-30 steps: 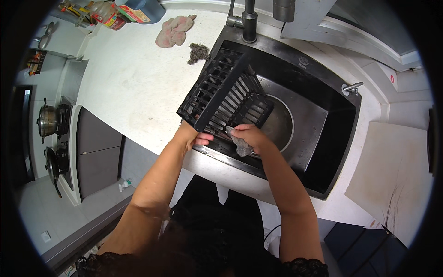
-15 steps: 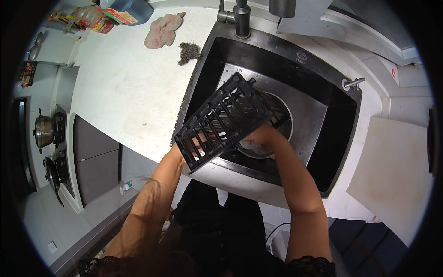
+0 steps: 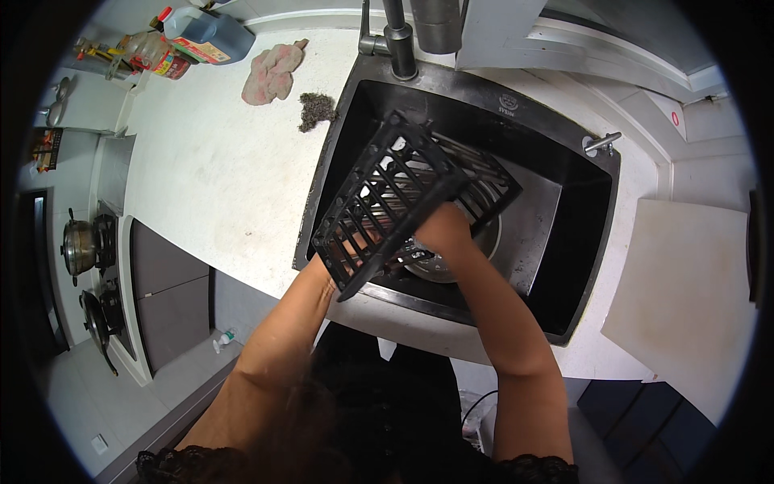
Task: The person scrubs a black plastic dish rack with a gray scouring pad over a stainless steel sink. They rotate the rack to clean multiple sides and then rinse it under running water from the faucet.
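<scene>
A black slatted drying rack [image 3: 451,181] is tilted over the sink [image 3: 556,319]. My left hand [image 3: 352,247] is at its lower left end, partly behind the slats, and bears it up with fingers closed round it. My right hand [image 3: 445,231] is at the rack's right side, against its lower edge; its fingers are hidden by the frame and my own hand. Below, in the sink, lies a round metal basin [image 3: 439,273] with what looks like soapy water, partly covered by the rack and my right hand.
A dark faucet [image 3: 399,48] rises behind the sink. On the white counter lie a steel-wool scourer [image 3: 317,111] and a pinkish cloth [image 3: 275,73], with a blue jug [image 3: 208,36] and a jar farther back. A pale board [image 3: 681,298] lies at the right.
The rack has turned, and its far side panel now shows more to the right. My right hand has come up higher against it. The whole view has shifted slightly.
</scene>
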`<state>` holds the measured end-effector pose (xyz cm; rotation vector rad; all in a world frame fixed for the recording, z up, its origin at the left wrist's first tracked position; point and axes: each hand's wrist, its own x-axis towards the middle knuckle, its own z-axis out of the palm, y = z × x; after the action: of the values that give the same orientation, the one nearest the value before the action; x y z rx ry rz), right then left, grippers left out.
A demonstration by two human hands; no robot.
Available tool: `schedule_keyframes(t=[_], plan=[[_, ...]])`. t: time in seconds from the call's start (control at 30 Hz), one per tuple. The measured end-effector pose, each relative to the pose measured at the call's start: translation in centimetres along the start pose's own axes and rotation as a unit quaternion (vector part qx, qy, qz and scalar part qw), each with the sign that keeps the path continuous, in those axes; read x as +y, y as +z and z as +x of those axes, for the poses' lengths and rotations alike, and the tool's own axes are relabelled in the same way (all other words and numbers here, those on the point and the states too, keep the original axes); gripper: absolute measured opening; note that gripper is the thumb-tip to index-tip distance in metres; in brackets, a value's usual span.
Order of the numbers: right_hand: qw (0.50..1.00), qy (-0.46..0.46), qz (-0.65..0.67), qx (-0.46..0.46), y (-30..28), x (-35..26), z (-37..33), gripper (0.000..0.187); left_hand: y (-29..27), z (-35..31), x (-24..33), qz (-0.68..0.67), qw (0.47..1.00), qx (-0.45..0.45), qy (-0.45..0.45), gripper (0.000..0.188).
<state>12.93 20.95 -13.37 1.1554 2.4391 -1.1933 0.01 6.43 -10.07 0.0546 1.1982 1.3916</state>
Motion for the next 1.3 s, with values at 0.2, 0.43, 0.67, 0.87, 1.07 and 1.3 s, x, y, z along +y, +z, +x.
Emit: schedule_keyframes(t=[0.2, 0.43, 0.67, 0.87, 1.07, 1.3], plan=[[0.988, -0.016, -0.049, -0.147, 1.5, 5.1, 1.3, 0.031, 0.6, 0.3, 0.0, -0.003, 1.0, 0.005, 0.0, 0.031], [0.993, 0.043, 0.022, -0.11, -1.1, 3.0, -0.7, 0.031, -0.5, 0.1, 2.4, -0.031, 0.996, 0.064, 0.046, 0.032], [0.977, 0.098, -0.188, -0.012, 6.7, 10.4, 1.9, 0.017, -0.8, 0.8, 2.6, -0.051, 0.993, 0.083, 0.061, 0.032], [0.969, -0.02, 0.169, -0.181, 4.2, 11.9, 1.4, 0.029, -1.6, 0.6, 1.8, -0.056, 0.992, 0.089, 0.068, 0.032], [0.974, -0.029, 0.225, -0.024, 0.1, 2.3, 1.1, 0.028, -0.3, 0.9, 1.5, -0.036, 0.995, 0.075, 0.062, 0.033], [0.99, -0.052, 0.126, 0.021, -1.5, -0.3, -0.5, 0.018, 0.1, 1.0, 1.2, -0.029, 0.996, 0.066, 0.06, 0.033]])
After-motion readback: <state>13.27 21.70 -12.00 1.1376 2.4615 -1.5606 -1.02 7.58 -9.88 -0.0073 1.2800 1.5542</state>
